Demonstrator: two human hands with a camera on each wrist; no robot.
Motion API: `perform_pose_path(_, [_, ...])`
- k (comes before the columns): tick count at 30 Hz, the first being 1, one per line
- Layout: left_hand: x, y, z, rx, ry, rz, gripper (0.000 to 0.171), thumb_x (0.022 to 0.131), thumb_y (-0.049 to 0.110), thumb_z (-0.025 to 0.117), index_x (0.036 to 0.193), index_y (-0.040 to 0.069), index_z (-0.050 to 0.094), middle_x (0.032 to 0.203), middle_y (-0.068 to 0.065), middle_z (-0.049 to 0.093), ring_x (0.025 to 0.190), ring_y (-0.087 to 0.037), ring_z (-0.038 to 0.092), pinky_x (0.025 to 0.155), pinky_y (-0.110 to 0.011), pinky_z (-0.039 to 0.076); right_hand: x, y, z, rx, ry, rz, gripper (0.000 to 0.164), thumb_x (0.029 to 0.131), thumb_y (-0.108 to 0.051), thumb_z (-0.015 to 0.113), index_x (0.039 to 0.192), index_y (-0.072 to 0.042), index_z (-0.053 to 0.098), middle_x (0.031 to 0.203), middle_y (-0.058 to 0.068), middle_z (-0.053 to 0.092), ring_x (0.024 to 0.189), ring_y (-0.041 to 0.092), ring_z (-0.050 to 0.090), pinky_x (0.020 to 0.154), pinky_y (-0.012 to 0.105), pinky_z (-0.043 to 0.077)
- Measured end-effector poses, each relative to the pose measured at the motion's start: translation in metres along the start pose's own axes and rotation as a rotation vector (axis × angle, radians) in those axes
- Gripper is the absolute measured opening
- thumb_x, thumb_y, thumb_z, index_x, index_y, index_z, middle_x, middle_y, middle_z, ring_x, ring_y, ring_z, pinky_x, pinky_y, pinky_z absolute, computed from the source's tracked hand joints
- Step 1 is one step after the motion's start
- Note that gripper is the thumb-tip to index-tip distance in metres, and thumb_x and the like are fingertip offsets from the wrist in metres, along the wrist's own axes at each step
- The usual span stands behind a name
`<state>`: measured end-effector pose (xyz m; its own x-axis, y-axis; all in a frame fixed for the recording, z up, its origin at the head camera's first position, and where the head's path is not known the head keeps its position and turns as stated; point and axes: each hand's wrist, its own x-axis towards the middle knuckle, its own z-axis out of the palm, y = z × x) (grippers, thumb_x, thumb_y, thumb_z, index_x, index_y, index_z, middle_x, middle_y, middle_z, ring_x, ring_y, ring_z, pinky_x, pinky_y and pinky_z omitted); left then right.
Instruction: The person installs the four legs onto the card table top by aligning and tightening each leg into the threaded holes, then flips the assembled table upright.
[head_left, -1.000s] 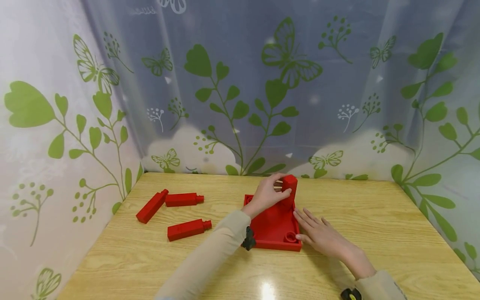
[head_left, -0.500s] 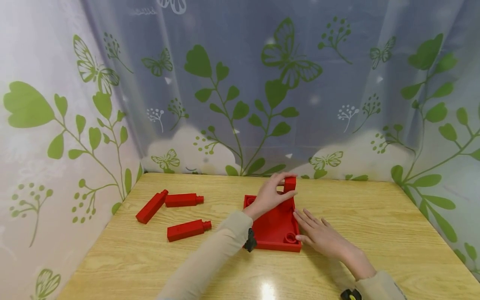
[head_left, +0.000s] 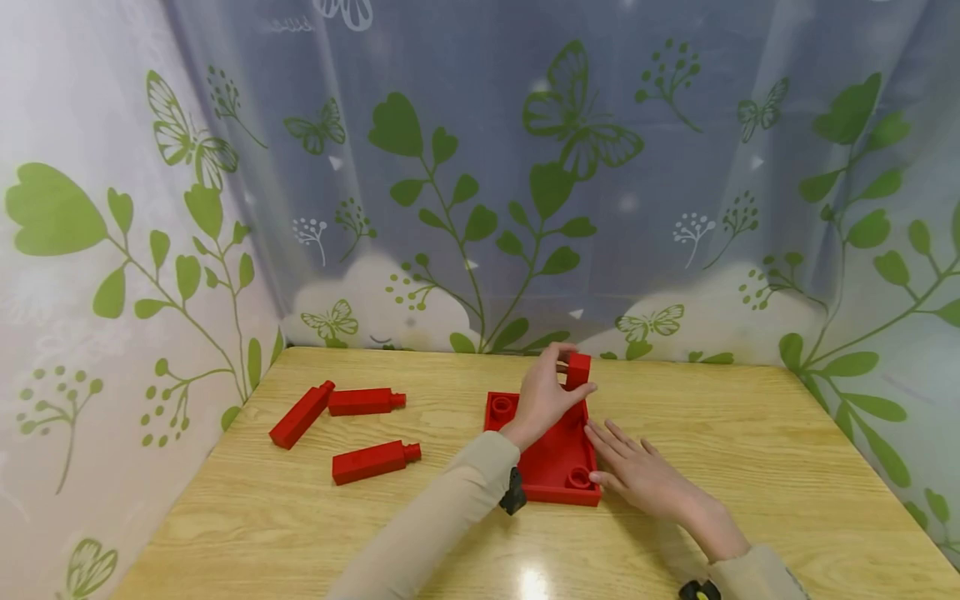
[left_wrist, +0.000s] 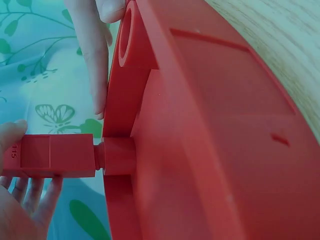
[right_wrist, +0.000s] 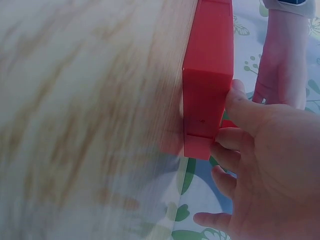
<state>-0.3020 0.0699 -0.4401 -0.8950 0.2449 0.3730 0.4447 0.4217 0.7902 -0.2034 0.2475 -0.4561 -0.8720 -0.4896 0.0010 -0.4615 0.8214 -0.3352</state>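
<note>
A red square leg (head_left: 578, 369) with a narrow threaded-looking end stands upright at the far right corner of a shallow red square tray-like base (head_left: 551, 458). My left hand (head_left: 538, 398) grips the leg near its top, thumb on the near side and fingers behind. In the left wrist view the narrow neck of the leg (left_wrist: 60, 155) meets a round corner socket (left_wrist: 120, 156), with a little neck still showing. My right hand (head_left: 648, 477) rests with extended fingers against the base's right side. Ring sockets show at the far left (head_left: 502, 406) and near right (head_left: 579, 477) corners.
Left of the base, three more red legs lie on the wooden table (head_left: 247, 517): one slanted leg (head_left: 302, 417), one far leg (head_left: 363, 402) and one nearer leg (head_left: 375, 462). A patterned curtain (head_left: 480, 208) hangs behind the table and at both sides.
The leg in my left hand has turned, now showing a flat face forward. My left wrist has swung slightly right, uncovering the far left socket. The right hand stays against the base.
</note>
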Motion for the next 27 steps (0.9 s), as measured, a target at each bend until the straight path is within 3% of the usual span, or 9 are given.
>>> perform_pose_path(7, [-0.001,-0.005,-0.004,-0.105,-0.026,-0.008,0.055,0.086,0.017,0.083,0.132,0.007,0.054,0.123,-0.008,0.061,0.109,-0.021,0.065,0.087,-0.023,0.058,0.000,-0.001,-0.001,0.004,-0.005,0.007,0.069,0.105,-0.044,0.051,0.158,-0.004,0.033,0.163,0.017,0.031,0.150,0.043,0.024,0.110,0.077,0.022])
perform_pose_path(12, [0.000,-0.009,-0.012,-0.167,-0.115,0.020,0.052,0.091,0.011,0.077,0.138,0.008,0.054,0.128,-0.012,0.061,0.114,-0.026,0.067,0.094,-0.029,0.057,-0.001,0.000,0.000,0.006,-0.002,0.004,0.069,0.105,-0.044,0.051,0.158,-0.004,0.034,0.163,0.016,0.031,0.150,0.043,0.024,0.109,0.077,0.023])
perform_pose_path(20, [0.003,-0.017,-0.022,-0.256,-0.267,0.067,0.051,0.099,0.000,0.062,0.148,0.005,0.046,0.137,-0.016,0.058,0.128,-0.031,0.058,0.106,-0.039,0.050,0.000,0.001,0.001,0.004,0.000,-0.002,0.068,0.105,-0.044,0.051,0.157,-0.004,0.034,0.163,0.016,0.031,0.150,0.042,0.025,0.109,0.077,0.024])
perform_pose_path(27, [0.003,-0.014,-0.019,-0.243,-0.248,0.038,0.052,0.098,0.007,0.066,0.147,0.007,0.047,0.136,-0.014,0.059,0.127,-0.027,0.058,0.107,-0.037,0.049,-0.001,0.000,-0.001,0.013,-0.004,0.004,0.069,0.104,-0.044,0.052,0.158,-0.004,0.034,0.163,0.016,0.031,0.150,0.043,0.024,0.110,0.077,0.022])
